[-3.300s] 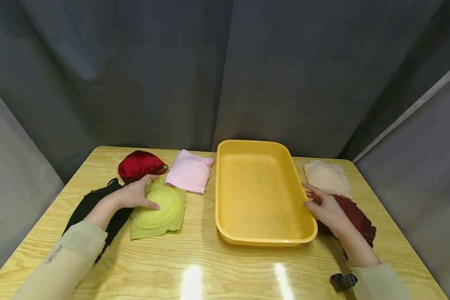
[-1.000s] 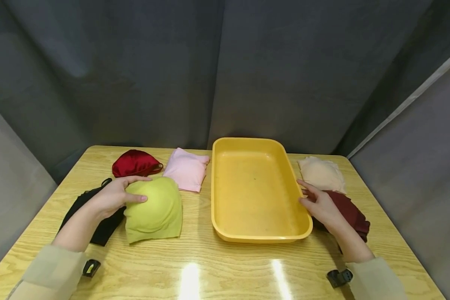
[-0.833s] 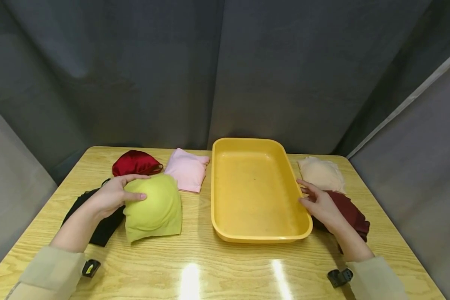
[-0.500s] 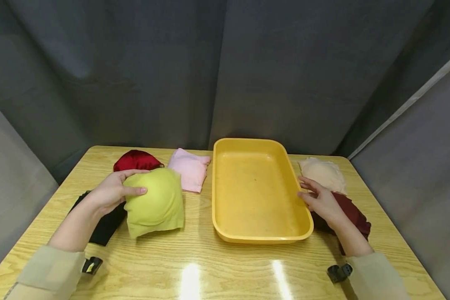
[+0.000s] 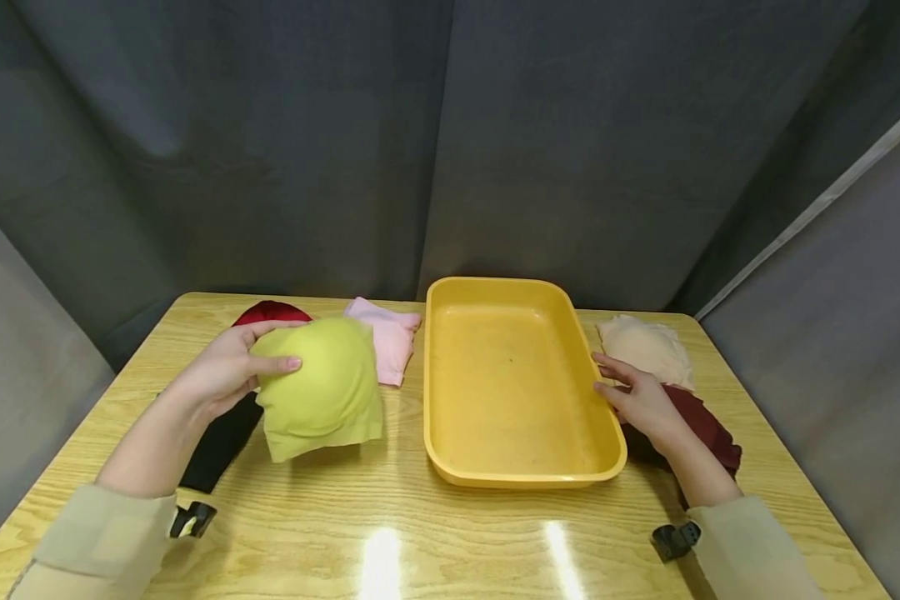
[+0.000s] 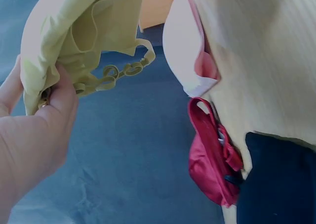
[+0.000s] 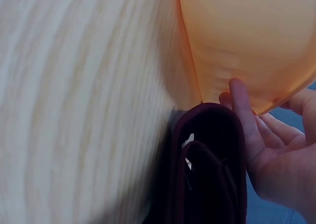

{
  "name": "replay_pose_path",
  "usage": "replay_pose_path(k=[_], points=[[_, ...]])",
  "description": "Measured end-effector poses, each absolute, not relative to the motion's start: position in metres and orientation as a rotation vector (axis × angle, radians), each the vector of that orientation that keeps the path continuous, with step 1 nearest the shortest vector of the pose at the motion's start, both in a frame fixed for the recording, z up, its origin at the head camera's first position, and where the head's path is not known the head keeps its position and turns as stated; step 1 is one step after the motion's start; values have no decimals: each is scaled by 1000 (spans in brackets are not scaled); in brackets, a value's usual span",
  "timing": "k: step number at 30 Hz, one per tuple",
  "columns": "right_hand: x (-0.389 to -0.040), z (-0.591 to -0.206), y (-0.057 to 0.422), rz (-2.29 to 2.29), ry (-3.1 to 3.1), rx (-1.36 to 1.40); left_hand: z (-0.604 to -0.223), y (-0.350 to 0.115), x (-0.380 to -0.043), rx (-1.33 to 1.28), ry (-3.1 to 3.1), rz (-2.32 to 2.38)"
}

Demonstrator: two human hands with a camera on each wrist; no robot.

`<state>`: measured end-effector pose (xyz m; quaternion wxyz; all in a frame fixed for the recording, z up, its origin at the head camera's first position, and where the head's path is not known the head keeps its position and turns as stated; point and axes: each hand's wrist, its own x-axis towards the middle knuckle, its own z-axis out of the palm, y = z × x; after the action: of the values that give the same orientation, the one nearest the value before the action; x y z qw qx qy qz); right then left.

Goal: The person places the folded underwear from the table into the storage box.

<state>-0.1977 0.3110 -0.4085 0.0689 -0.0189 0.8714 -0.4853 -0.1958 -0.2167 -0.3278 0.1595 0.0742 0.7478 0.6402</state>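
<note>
In the head view my left hand (image 5: 225, 371) holds a folded lime-green bra (image 5: 322, 387) by its left edge, thumb on top, above the table. The left wrist view shows the thumb and fingers pinching the bra (image 6: 84, 33), with a thin strap and rings hanging loose. My right hand (image 5: 641, 404) touches the right rim of a yellow plastic tub (image 5: 521, 392) with extended fingers. In the right wrist view, a finger lies against the tub's outer wall (image 7: 247, 31). Right beside that hand is a maroon bra (image 5: 701, 425), partly hidden by the wrist.
Behind the lime bra lie a red satin bra (image 5: 270, 311), partly covered, and a pink bra (image 5: 392, 342). A black garment (image 5: 221, 446) sits under the left forearm. Past the tub's right side is a beige bra (image 5: 648, 348). Grey curtains (image 5: 330, 167) enclose the wooden table (image 5: 292, 533).
My left hand has taken hold of the lime bra, lifted it off the table and shifted it slightly right and away from me. The right hand has stayed at the tub's rim.
</note>
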Motion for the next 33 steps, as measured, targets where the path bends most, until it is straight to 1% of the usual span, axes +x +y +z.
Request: replay_pose_path(k=[6, 15, 33], points=[[-197, -407, 310, -1462, 2609, -41, -316, -206, -198, 249, 2109, 1853], [-198, -409, 312, -1490, 2591, -47, -303, -185, -201, 404, 2030, 1913], [-198, -408, 309, -1453, 2617, -61, -283, -136, -203, 578, 1877, 2009]])
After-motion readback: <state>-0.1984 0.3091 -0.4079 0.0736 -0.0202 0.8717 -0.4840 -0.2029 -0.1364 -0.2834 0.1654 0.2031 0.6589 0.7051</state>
